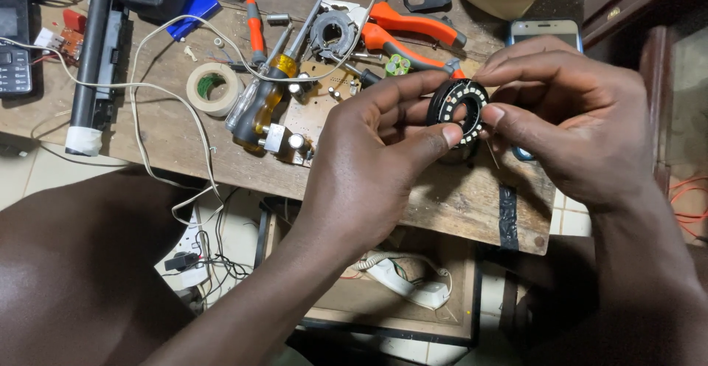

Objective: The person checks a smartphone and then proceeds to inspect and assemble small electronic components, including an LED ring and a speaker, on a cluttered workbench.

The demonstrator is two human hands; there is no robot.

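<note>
Both my hands hold a small black ring-shaped part (459,109) with a row of small light dots around its face, above the front right of a worn wooden table (457,204). My left hand (376,159) pinches its left and lower rim between thumb and fingers. My right hand (575,115) grips the right rim with thumb and forefinger. A thin wire (492,155) hangs down from the ring. Part of the ring is hidden behind my fingers.
On the table lie a roll of tape (214,88), a yellow-handled screwdriver (259,104), orange pliers (409,30), a circuit board (324,93), a white cable (140,85), a phone (544,29) and a black bar (92,49). A drawer (398,285) with a white handset stands below.
</note>
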